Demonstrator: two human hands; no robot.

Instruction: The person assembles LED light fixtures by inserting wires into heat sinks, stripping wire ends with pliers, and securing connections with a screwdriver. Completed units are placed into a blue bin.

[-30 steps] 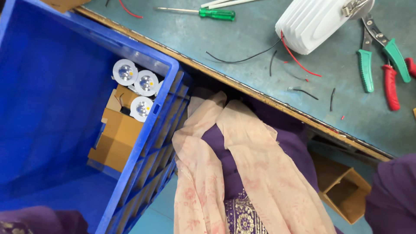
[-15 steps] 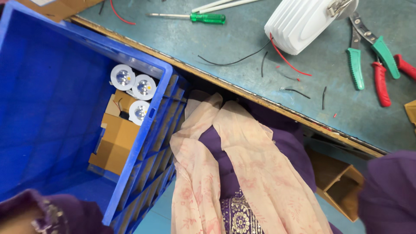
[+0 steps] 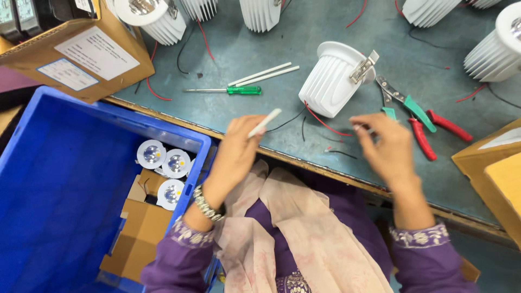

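White tube [image 3: 265, 123]: pinched between the fingertips of the left hand [image 3: 239, 149], tilted up to the right, held above the tabletop [image 3: 260, 49] edge just left of the lamp housing.
Left hand: closed narrowly on the white tube; a beaded bracelet [image 3: 206, 203] is worn at the wrist. Half a second ago this hand was not seen over the tabletop; only a purple sleeve was in view at the bottom left.
Right hand [image 3: 388, 146]: fingers curled and drawn together near thin red and black wires [image 3: 325, 123]; blur keeps it from being told whether anything is pinched. Earlier only a sleeve was seen at the right edge.
Lamp housing [image 3: 336, 78]: white, ribbed, lying on its side on the tabletop between the two hands, with a metal spring clip at its rim; it is now seen nearer the middle of the view than before.
Screwdriver [image 3: 228, 90]: green handle, lying flat on the tabletop, left of the housing, beside two more white tubes [image 3: 264, 75].
Pliers [image 3: 423, 116]: green-handled and red-handled pairs, lying just right of the right hand.
Blue crate [image 3: 65, 184]: at the left, below the tabletop edge, with round lamp pieces [image 3: 163, 163] and cardboard inside.
View: shifted upward since the earlier frame, so more housings and a cardboard box [image 3: 81, 54] are shown.
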